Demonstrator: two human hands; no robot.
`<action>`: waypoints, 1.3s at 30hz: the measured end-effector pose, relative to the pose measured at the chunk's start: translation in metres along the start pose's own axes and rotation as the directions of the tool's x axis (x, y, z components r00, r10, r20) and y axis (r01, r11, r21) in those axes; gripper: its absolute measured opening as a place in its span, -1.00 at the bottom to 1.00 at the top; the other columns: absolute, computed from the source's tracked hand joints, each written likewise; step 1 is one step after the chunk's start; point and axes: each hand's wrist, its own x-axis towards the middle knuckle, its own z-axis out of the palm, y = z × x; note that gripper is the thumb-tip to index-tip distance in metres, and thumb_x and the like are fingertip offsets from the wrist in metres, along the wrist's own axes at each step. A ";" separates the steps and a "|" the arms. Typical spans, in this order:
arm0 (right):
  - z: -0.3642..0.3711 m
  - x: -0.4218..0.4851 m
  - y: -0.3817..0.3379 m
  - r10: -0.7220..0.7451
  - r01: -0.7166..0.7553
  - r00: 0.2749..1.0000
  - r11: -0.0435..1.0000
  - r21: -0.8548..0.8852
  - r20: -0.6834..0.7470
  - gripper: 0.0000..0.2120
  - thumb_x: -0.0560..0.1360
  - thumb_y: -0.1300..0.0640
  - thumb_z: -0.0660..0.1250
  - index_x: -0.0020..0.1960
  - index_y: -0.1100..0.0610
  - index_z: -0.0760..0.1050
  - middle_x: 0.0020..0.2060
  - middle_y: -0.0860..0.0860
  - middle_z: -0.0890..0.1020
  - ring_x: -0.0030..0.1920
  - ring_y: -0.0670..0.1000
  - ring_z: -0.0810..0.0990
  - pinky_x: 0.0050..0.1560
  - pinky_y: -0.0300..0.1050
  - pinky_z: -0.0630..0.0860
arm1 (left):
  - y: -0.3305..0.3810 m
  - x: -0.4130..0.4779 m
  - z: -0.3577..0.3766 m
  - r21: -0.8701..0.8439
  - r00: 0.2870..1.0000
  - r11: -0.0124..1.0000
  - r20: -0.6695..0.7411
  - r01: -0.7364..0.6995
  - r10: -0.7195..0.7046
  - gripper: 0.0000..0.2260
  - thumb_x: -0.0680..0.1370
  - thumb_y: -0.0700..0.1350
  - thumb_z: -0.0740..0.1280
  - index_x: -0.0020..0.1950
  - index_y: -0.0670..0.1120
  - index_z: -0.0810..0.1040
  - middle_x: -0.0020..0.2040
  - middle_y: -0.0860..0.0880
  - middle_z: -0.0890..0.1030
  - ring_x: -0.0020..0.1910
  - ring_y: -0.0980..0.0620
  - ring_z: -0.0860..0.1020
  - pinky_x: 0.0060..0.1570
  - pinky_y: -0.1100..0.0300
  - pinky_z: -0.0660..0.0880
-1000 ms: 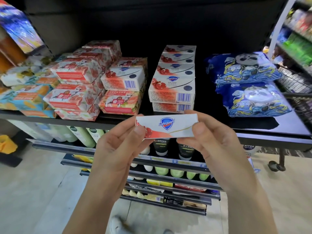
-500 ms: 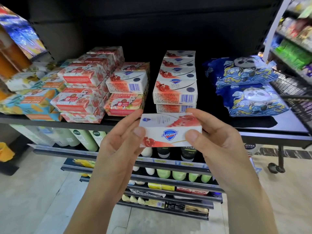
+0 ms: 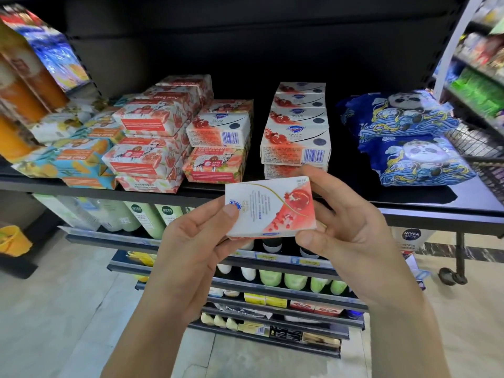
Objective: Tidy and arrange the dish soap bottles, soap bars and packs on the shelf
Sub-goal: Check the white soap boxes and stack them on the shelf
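Holding the soap box [image 3: 270, 208] out front of the shelf [image 3: 409, 211], both hands pinch it at opposite ends: left hand [image 3: 191, 241] thumb on top, right hand [image 3: 346, 227] fingers curled round, probably to orient it for the matching stack [image 3: 296, 143] just behind.

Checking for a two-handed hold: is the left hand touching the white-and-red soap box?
Touching. The head view shows the left hand pinching the soap box at its left edge, thumb on its face.
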 end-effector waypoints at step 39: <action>0.010 -0.008 0.006 -0.050 0.038 0.994 0.990 -0.135 -0.093 -0.50 0.44 0.21 0.56 0.34 0.15 0.53 0.25 0.09 0.65 0.35 0.09 0.57 0.36 -0.08 0.50 | -0.010 -0.011 -0.014 0.062 0.998 0.996 0.016 -0.056 0.055 -0.53 0.46 0.08 0.46 0.25 -0.20 0.65 0.17 -0.17 0.71 0.23 -0.12 0.66 0.28 0.04 0.56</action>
